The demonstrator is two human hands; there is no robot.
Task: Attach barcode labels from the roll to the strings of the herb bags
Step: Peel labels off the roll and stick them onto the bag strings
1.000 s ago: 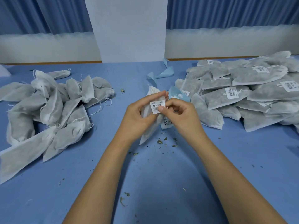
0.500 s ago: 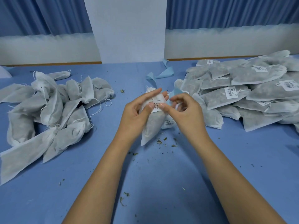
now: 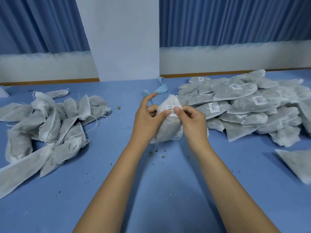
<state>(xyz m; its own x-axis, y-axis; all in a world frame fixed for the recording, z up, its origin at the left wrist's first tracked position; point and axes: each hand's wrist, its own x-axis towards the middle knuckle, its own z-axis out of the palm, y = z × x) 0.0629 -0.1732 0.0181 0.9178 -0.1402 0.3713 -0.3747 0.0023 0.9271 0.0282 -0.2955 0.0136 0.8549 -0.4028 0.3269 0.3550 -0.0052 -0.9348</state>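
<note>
A white herb bag (image 3: 168, 128) stands upright between my hands at the table's middle. On its upper front sits a white barcode label (image 3: 172, 110). My left hand (image 3: 148, 118) holds the bag from the left, thumb on the label's left edge, index finger raised and pointing away. My right hand (image 3: 191, 120) pinches the label's right side with thumb and forefinger. The bag's string is hidden behind my fingers. The label roll is not clearly visible; a strip of blue backing paper (image 3: 159, 89) curls behind the bag.
A heap of unlabelled white bags (image 3: 47, 125) lies at the left. A large pile of labelled bags (image 3: 249, 105) fills the right side. One bag (image 3: 297, 163) lies alone at the right edge. Herb crumbs (image 3: 156, 153) dot the blue table (image 3: 151, 190).
The bag has turned upright and faces me. The label now lies flat on the bag's upper front, and my left index finger has lifted off.
</note>
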